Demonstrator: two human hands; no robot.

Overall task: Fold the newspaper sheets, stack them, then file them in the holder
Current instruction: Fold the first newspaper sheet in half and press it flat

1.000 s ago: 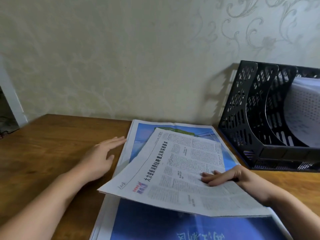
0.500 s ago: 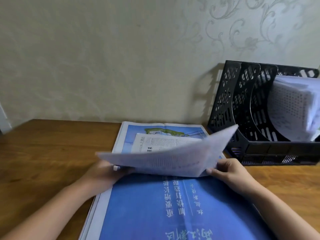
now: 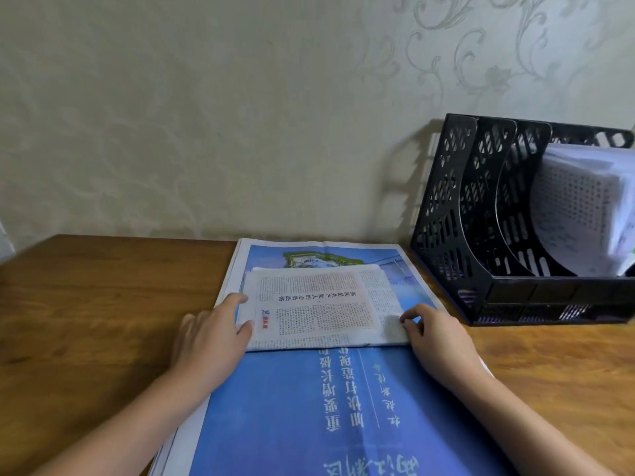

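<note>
Now, step in hand: judged to be flattening the fold of the folded sheet (image 3: 319,309) that lay on top of the blue newspaper (image 3: 309,407).
How to do it well: both hands probably needed to press down and run outward along the near crease, keeping the edges square, so the folded sheet would stack flat and later slip into the holder (image 3: 481,235).
Left hand (image 3: 209,341): was relaxed and partly spread, thumb tip and a fingertip resting on the left edge of the folded sheet; it gripped nothing.
Right hand (image 3: 436,341): had its fingers bent, tips pinching or pressing the near right corner of the folded sheet; which of the two could not be told.
Folded sheet: lay flat between the two hands, on the far half of the blue newspaper, text side up.
Blue newspaper: was spread open on the wooden counter (image 3: 86,321), under the folded sheet and reaching toward the viewer.
Holder: stood right of the folded sheet and apart from it, against the wall; white papers (image 3: 584,207) filled a right-hand slot, the slots nearer the folded sheet looked free.
Risk: the loose lower layer might have shifted if only one hand pressed.
</note>
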